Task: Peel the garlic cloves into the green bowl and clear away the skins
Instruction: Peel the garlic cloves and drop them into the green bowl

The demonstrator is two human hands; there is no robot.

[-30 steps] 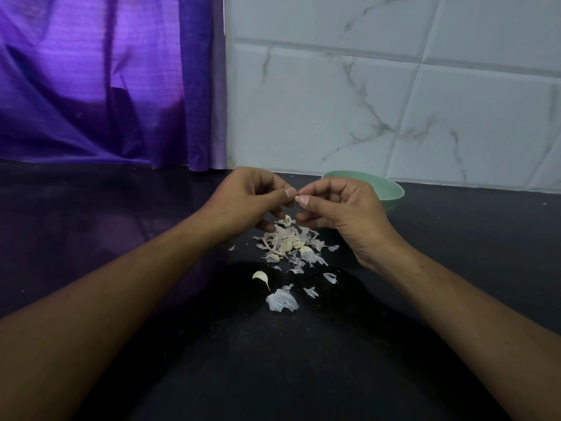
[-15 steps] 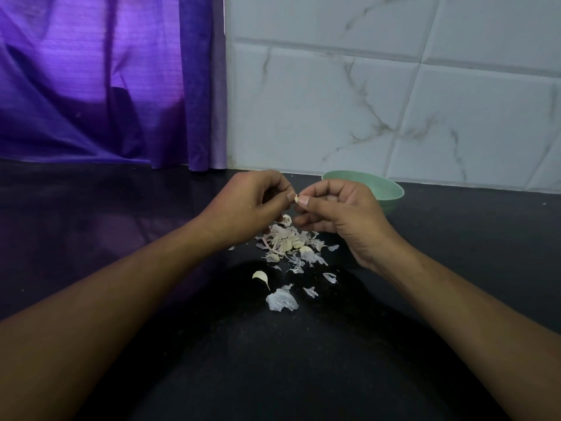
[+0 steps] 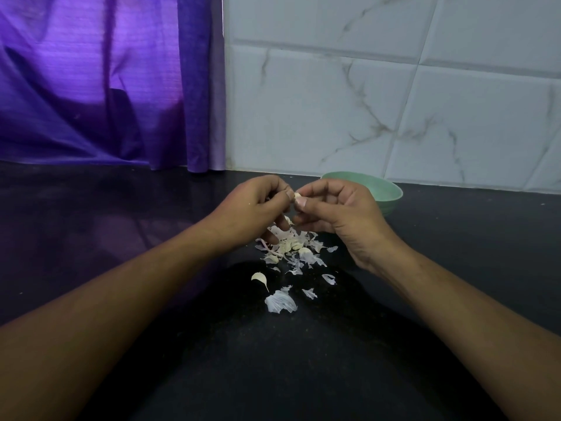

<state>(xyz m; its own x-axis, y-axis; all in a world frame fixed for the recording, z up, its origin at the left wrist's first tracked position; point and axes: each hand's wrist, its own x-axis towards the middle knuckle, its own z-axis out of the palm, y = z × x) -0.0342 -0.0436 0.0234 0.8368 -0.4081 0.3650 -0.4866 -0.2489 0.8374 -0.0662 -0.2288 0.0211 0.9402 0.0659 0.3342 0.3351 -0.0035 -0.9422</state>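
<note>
Head view, green bowl (image 3: 390,192), inside unseen, right hand (image 3: 343,215) pinching garlic clove (image 3: 297,195)

Setting: home kitchen, most likely.
Work surface: dark, speckled, polished stone counter (image 3: 91,232) ran back to the wall.
Backsplash: large white marble-veined wall tiles (image 3: 334,101) met the counter's rear edge.
Window side: purple curtain (image 3: 91,86), backlit, hung to counter level at left.
Food traces: garlic skins (image 3: 280,301) lay loose on the counter; green bowl (image 3: 387,191) stood near the tiles.
</note>
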